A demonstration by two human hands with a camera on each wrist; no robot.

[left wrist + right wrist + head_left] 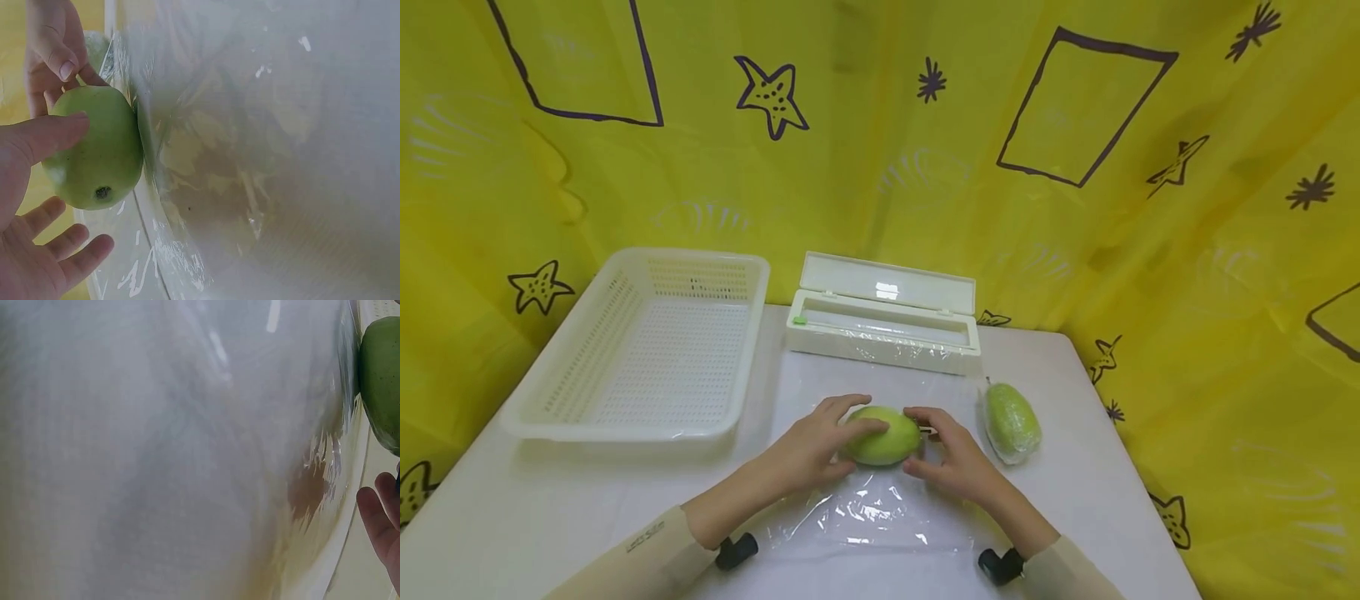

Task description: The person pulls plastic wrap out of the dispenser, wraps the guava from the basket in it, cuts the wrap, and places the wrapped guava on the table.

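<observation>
A green oval, melon-like fruit (882, 436) lies on a sheet of clear cling film (880, 508) between the two hands. My left hand (820, 442) is at its left end, one finger laid across its top. In the left wrist view, that hand's other fingers are spread, away from the fruit's dark end scar. The right hand (951, 454) is at the fruit's other end, thumb and forefinger apart, tips right at the skin. In the right wrist view the fruit (382, 384) and a few relaxed fingertips (373, 515) appear at the edge.
A white cling film dispenser box (883, 333) stands behind the fruit, lid raised, with film drawn out of it. To the right lies another green fruit wrapped in film (1012, 421). A large white plastic basket (643, 429) occupies the left. Behind the table hangs a patterned yellow curtain (865, 167).
</observation>
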